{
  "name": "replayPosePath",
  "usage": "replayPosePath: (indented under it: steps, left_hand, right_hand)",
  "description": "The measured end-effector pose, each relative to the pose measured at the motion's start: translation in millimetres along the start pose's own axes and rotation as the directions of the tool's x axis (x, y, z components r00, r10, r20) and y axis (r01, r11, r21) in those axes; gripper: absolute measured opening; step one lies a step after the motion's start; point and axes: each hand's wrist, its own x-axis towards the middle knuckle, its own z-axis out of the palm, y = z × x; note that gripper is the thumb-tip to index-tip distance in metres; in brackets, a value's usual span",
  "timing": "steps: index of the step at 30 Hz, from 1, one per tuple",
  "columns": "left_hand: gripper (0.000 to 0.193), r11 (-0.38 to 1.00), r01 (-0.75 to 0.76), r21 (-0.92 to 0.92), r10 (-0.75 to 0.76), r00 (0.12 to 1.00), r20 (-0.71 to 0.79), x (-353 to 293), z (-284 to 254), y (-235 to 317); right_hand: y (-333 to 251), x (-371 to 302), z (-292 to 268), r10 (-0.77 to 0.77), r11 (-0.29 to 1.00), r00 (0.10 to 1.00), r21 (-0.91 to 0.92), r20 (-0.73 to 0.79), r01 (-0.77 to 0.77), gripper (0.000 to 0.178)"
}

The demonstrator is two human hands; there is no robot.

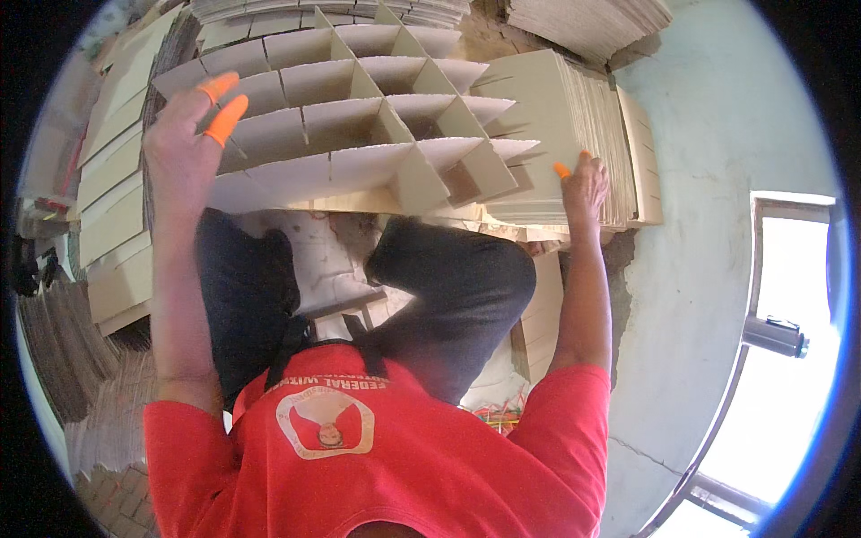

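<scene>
A cardboard divider grid [359,76] of interlocked slotted strips stands before me, several strips crossed by two long ones. My left hand [184,134] is raised at its left end, thumb and forefinger apart in orange finger cots, with nothing seen between them. On the right lies a stack of flat cardboard sheets [529,90], its edges fanned along the right side. My right hand [586,186] rests on that stack near its front right edge. Its orange-tipped thumb and forefinger are spread; the other fingers are curled and partly hidden.
Slotted cardboard strips [112,206] are piled along my left. More cardboard stacks stand at the far side [587,22] and at the lower left [67,354]. A pale wall [691,260] with a bright window opening [789,269] runs along the right. My knees are below the grid.
</scene>
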Motion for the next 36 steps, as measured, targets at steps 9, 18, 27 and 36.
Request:
replayPosePath:
  steps: [9,18,27,36]
  left_hand:
    - [0.028,0.990,-0.047,-0.132,0.048,0.999,0.006,-40.6,-0.1,1.6]
    - [0.032,0.956,-0.240,-0.171,0.278,0.925,0.258,-62.6,38.8,-17.9]
    - [0.006,0.944,-0.272,-0.186,0.302,0.940,0.157,-62.1,46.0,-14.1]
    - [0.014,0.949,-0.270,-0.164,0.295,0.944,0.149,-60.7,47.9,-17.8]
  right_hand:
    - [16.5,11.3,-58.8,0.213,0.900,0.867,0.436,-0.450,0.005,0.037]
    - [-110.4,-38.7,-236.8,-0.217,0.414,0.805,0.694,-0.553,0.588,0.051]
    - [-183.0,-56.2,-228.9,-0.499,0.349,0.795,0.759,-0.346,0.549,0.059]
    - [-201.9,-50.4,-228.6,-0.522,0.378,0.769,0.708,-0.369,0.596,0.051]
